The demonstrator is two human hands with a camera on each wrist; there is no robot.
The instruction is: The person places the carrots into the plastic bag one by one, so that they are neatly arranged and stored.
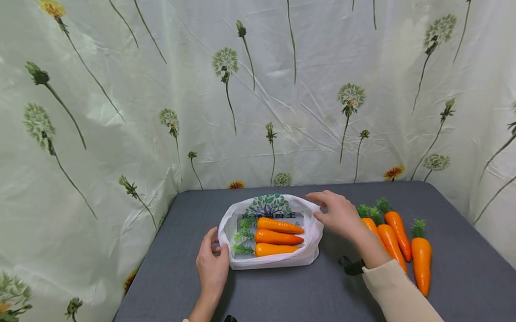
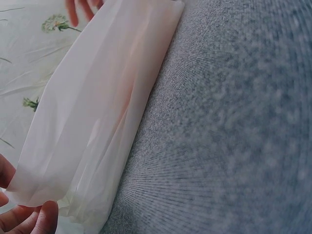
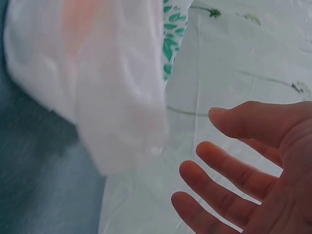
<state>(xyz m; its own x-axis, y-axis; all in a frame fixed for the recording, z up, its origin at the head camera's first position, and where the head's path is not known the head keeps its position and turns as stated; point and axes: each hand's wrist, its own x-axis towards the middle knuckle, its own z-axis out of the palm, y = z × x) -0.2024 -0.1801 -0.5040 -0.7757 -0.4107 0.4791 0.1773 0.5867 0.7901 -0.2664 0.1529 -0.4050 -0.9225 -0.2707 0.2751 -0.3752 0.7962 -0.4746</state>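
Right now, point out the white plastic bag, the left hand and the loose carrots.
white plastic bag (image 1: 273, 261): head view, front wall.
left hand (image 1: 212, 267): head view, back of hand.
loose carrots (image 1: 421, 259): head view, rightmost carrot's body.

Left hand (image 1: 212, 265) pinches with curled fingers; right hand (image 1: 338, 214) hovers, fingers spread.

White plastic bag (image 1: 270, 261), thin and translucent, green tree print on its far wall; lies mouth-up, spread open on the grey tabletop (image 1: 293, 301). Inside: three orange carrots (image 1: 277, 237), side by side, green tops pointing left, tips right.
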